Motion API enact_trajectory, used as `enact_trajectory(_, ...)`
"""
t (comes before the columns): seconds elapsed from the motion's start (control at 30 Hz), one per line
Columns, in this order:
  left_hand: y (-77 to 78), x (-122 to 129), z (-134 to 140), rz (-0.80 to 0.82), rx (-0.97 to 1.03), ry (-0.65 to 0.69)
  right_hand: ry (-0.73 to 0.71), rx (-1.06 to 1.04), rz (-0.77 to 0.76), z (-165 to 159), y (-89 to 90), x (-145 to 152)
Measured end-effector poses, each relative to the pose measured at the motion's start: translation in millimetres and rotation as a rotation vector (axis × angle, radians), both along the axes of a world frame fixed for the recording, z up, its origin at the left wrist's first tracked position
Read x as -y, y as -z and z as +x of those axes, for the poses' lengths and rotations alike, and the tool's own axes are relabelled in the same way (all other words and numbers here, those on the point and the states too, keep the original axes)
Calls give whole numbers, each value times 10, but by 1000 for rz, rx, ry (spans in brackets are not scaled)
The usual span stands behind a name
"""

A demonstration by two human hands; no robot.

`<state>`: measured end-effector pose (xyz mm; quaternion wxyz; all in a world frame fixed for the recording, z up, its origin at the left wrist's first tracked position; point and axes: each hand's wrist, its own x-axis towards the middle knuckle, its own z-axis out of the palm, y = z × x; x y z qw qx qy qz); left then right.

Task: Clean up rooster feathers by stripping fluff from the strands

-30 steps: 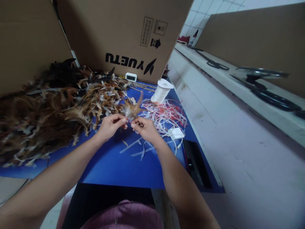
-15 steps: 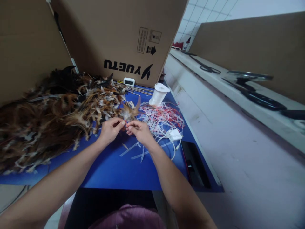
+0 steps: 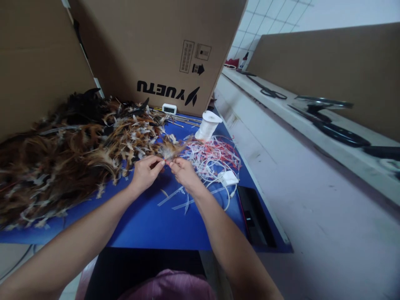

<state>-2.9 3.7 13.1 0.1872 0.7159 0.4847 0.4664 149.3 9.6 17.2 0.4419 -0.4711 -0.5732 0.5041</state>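
My left hand [image 3: 146, 171] and my right hand [image 3: 184, 173] meet over the blue table, their fingertips almost touching. Both are closed in a pinch around the base of a small brown and white feather bunch [image 3: 170, 151]. A bit of thin red strip [image 3: 166, 162] shows between the fingertips; its ends are hidden by my fingers. The feather tips point up and to the right, blurred. Left of my hands lies a big heap of brown, black and white feathers [image 3: 93, 154]. To the right is a tangle of red and clear strips [image 3: 212, 152].
Behind the tangle stands a white spool [image 3: 208, 125]. A small white digital display [image 3: 169, 109] sits before the cardboard box [image 3: 150, 46]. A white adapter with cable [image 3: 228, 178] and a black flat device [image 3: 256, 216] lie at right. Scissors [image 3: 271, 92] rest on the ledge.
My right hand has turned slightly, its fingers now closer around the feather base. The feather tips have swung down to the right.
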Motion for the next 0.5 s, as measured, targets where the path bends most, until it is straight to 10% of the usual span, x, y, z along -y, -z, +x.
enact_trajectory(0.5,9,36,34,148,-162,-60,-34,-146,-25,-13,102,18)
